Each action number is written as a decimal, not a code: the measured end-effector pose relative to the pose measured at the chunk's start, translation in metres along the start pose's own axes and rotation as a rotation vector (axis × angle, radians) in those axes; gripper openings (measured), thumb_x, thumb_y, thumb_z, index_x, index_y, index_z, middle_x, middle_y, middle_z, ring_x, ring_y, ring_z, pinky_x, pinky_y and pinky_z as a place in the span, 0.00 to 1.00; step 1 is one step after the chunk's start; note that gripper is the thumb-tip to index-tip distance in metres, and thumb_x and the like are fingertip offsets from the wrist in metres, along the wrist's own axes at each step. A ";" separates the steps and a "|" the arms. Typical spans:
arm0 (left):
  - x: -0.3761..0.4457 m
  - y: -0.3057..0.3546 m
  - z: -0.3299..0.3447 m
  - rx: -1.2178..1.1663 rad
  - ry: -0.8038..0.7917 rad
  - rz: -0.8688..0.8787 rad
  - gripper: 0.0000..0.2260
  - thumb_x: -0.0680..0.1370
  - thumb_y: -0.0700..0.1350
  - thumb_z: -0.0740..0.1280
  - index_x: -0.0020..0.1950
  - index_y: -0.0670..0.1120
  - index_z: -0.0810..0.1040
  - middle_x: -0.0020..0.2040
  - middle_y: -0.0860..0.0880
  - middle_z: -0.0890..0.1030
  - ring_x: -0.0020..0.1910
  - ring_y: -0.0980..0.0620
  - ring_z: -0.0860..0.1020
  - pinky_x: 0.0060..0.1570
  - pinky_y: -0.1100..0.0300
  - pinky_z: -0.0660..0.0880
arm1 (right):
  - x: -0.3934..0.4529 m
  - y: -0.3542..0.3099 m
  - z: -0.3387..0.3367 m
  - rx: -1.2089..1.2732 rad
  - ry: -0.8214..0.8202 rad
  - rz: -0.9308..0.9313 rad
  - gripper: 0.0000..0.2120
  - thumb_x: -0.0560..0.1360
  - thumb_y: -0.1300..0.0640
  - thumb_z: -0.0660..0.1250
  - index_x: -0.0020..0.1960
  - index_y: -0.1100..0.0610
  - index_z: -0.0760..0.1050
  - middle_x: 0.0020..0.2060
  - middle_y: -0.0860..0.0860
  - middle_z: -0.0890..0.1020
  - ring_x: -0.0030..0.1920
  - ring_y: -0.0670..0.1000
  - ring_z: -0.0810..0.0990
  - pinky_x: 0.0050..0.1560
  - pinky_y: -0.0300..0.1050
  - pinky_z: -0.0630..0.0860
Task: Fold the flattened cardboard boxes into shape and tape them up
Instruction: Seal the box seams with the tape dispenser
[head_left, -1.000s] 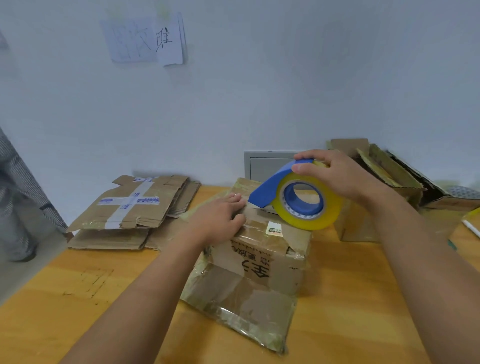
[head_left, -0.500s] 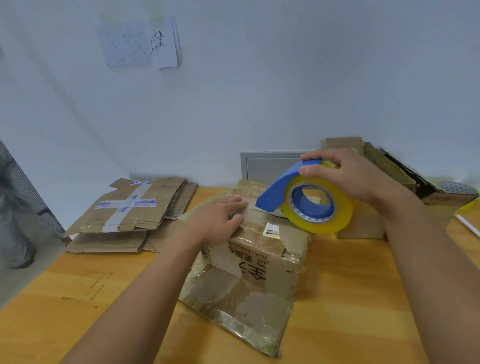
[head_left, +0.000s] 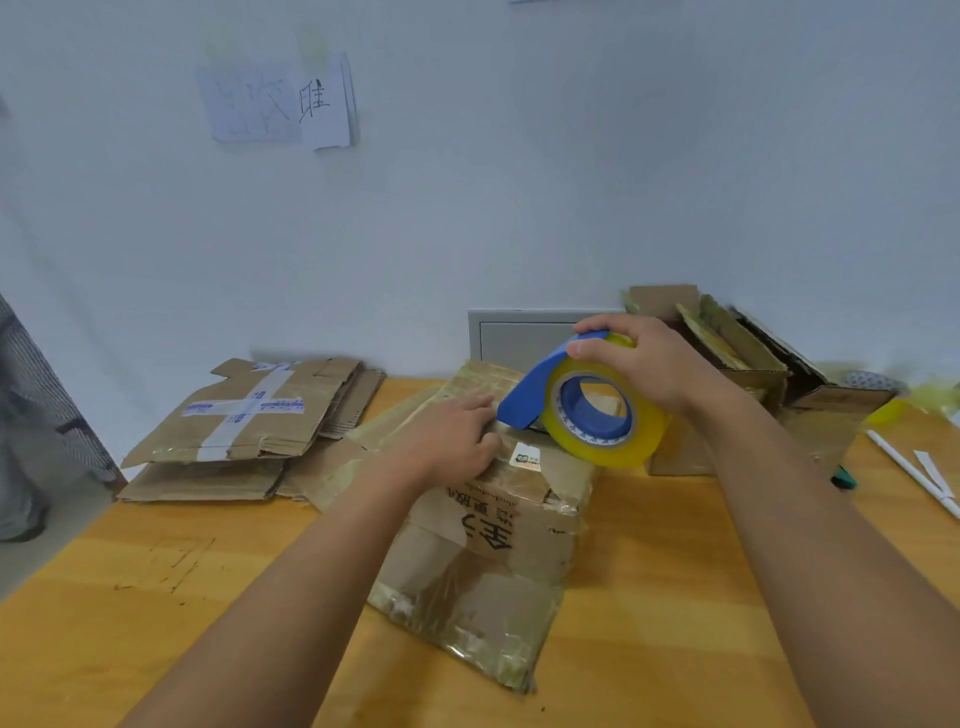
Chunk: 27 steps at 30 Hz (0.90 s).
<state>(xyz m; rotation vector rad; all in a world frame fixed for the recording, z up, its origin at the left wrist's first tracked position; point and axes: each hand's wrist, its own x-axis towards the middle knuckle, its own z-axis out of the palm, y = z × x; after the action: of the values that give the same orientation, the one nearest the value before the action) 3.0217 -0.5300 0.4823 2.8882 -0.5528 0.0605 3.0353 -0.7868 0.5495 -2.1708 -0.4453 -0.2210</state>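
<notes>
Left hand (head_left: 447, 441) lies palm down on top of the folded box (head_left: 483, 530), fingers (head_left: 480, 410) straight and close together, pressing the flap down near the centre seam. Right hand (head_left: 644, 364) curls over the tape dispenser (head_left: 587, 410), fingers wrapped across the top of the yellowish roll and its blue holder, thumb side toward the blue blade guard. Dispenser sits low over the far end of the box top, blade end pointing at the left fingertips and just beside them; whether the tape has touched the cardboard cannot be told. Box stands mid-bench, skewed to the edge, old glossy tape on its near face and a loose flap lying forward on the bench (head_left: 156, 597). Stack of flat cardboard (head_left: 244, 421) at the left rear awaits folding; assembled boxes (head_left: 737, 374) stand at the right rear against the wall. White strips (head_left: 914, 473) lie at the right edge. Likely step: starting a tape run along the top seam. Risks, as judged: blade end so close to the left fingertips could nick them if the pull starts toward that hand; the flaps could spring up if the left hand lifts before the tape grips; worn, already-taped cardboard may give poor adhesion; the box, set askew, could slide under a one-sided pull, sending the strip off the seam.
</notes>
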 end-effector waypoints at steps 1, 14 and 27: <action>-0.001 0.001 0.002 -0.016 0.020 0.011 0.21 0.81 0.48 0.54 0.72 0.46 0.71 0.74 0.49 0.69 0.73 0.48 0.67 0.70 0.50 0.67 | 0.000 -0.001 0.000 0.001 -0.002 0.003 0.18 0.75 0.37 0.69 0.61 0.41 0.79 0.55 0.37 0.79 0.55 0.40 0.76 0.49 0.37 0.71; -0.005 -0.003 0.009 0.024 0.052 0.015 0.27 0.79 0.54 0.49 0.77 0.50 0.67 0.80 0.54 0.59 0.78 0.56 0.56 0.71 0.57 0.62 | 0.002 -0.006 -0.006 -0.015 -0.078 0.001 0.17 0.75 0.38 0.69 0.62 0.42 0.79 0.55 0.37 0.78 0.54 0.38 0.75 0.46 0.34 0.68; -0.003 0.001 0.007 0.020 -0.013 -0.019 0.23 0.82 0.54 0.52 0.78 0.62 0.62 0.80 0.55 0.59 0.79 0.56 0.55 0.73 0.56 0.55 | -0.039 0.023 -0.026 0.057 -0.008 0.000 0.24 0.66 0.32 0.69 0.58 0.40 0.80 0.52 0.40 0.83 0.52 0.42 0.81 0.56 0.46 0.78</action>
<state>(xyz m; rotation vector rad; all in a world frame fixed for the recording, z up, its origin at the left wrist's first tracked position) 3.0185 -0.5314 0.4756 2.9148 -0.5303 0.0445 3.0086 -0.8288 0.5357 -2.1161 -0.4507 -0.1977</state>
